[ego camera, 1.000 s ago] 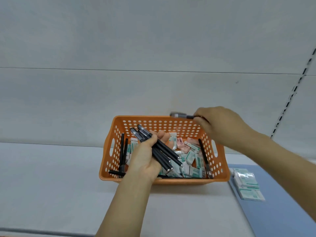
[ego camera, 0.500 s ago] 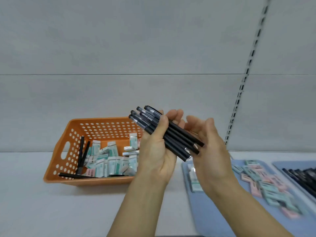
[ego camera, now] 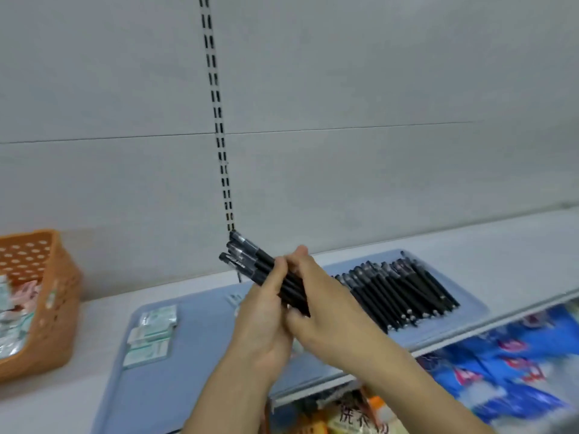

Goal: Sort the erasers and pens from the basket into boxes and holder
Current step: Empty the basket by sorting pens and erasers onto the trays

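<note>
A bundle of several black pens (ego camera: 250,261) sits between both my hands, above the shelf. My left hand (ego camera: 263,311) grips the bundle from the left, thumb over the barrels. My right hand (ego camera: 326,308) wraps the lower ends from the right. The orange basket (ego camera: 53,305) stands at the far left with wrapped erasers (ego camera: 12,317) inside. A row of black pens (ego camera: 404,292) lies on a pale blue tray (ego camera: 470,305) to the right. Stacked erasers (ego camera: 150,333) lie on another blue tray (ego camera: 188,339) below my hands.
The white shelf (ego camera: 517,245) runs along a grey back panel with a slotted upright (ego camera: 219,145). Below the shelf's front edge, blue packets (ego camera: 513,380) and other packaged goods (ego camera: 344,415) fill the lower level.
The view has swung right, so the basket now sits at the far left. My right hand has closed round the pen bundle, and both hands have carried it over the trays.
</note>
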